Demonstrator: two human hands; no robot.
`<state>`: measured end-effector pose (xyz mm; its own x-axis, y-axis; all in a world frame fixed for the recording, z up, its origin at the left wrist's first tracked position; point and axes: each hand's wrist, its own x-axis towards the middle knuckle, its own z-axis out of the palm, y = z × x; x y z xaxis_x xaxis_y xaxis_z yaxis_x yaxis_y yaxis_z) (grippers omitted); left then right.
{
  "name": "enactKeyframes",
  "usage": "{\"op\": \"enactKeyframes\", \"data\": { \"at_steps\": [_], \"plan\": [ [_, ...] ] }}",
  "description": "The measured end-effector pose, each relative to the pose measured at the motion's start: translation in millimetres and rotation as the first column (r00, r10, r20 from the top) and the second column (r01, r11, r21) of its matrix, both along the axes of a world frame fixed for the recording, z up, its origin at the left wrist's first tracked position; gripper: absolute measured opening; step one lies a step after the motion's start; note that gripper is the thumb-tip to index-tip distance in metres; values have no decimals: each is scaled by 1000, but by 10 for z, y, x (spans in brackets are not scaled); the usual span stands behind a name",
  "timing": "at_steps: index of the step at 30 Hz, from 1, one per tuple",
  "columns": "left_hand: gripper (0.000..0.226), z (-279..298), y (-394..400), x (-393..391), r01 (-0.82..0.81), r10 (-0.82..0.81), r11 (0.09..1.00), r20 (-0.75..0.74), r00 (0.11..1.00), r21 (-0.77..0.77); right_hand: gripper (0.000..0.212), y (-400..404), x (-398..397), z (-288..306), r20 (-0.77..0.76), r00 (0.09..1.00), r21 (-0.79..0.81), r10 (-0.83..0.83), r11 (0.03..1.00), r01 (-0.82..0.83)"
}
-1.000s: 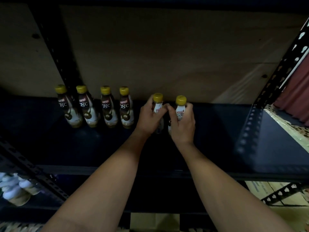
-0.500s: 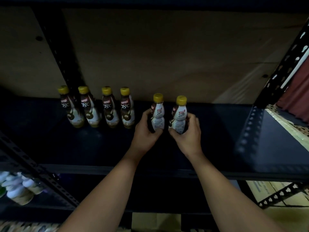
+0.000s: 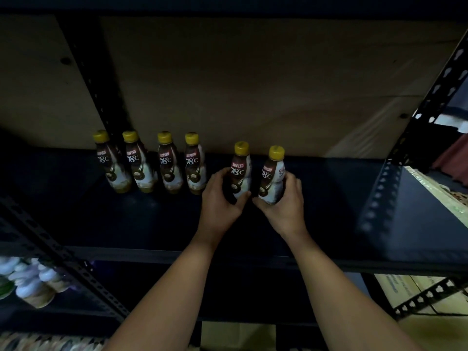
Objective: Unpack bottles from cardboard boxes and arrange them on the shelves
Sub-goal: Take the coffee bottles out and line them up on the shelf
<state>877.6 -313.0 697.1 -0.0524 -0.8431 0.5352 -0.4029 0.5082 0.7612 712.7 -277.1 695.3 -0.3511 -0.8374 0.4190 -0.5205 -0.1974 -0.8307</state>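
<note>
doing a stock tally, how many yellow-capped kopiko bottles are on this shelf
6: four standing free in a row at the back left, one in the left hand, one in the right hand.

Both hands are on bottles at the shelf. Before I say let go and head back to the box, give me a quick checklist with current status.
1. Left hand grips the fifth bottle low on its body: ok.
2. Right hand grips the sixth bottle the same way: ok.
3. Both held bottles upright, yellow caps up: ok.
4. Bases fully seated on the dark shelf: cannot tell, hands hide them.
5. Labels facing front like the row of four: fifth ok; sixth turned partly sideways, not ok.
6. Spacing: a wider gap after the fourth bottle than within the row: not ok.
</note>
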Motion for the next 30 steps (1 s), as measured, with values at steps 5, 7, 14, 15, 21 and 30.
{"op": "enactKeyframes", "data": {
  "at_steps": [5,7,14,15,21,30],
  "plan": [
    [63,8,10,9,-82,83,996,-14,996,25,69,12,-4,12,4,999,-11,54,998,-54],
    [66,-1,9,18,-107,108,994,-15,994,30,69,6,0,8,-14,998,-16,55,998,-55],
    [70,-4,33,-7,-205,207,978,59,976,-51,66,10,25,1,-118,993,-48,-18,999,12],
    [70,-6,35,-7,-207,211,976,57,976,-62,66,7,29,-1,-132,991,-49,-19,999,13],
    [72,3,15,22,-248,248,969,14,969,-6,70,-37,103,3,-152,988,-12,-14,1000,12],
    [73,18,-18,-15,-302,298,953,102,949,29,64,-188,355,87,-74,997,62,13,998,-8]
  ]
}}
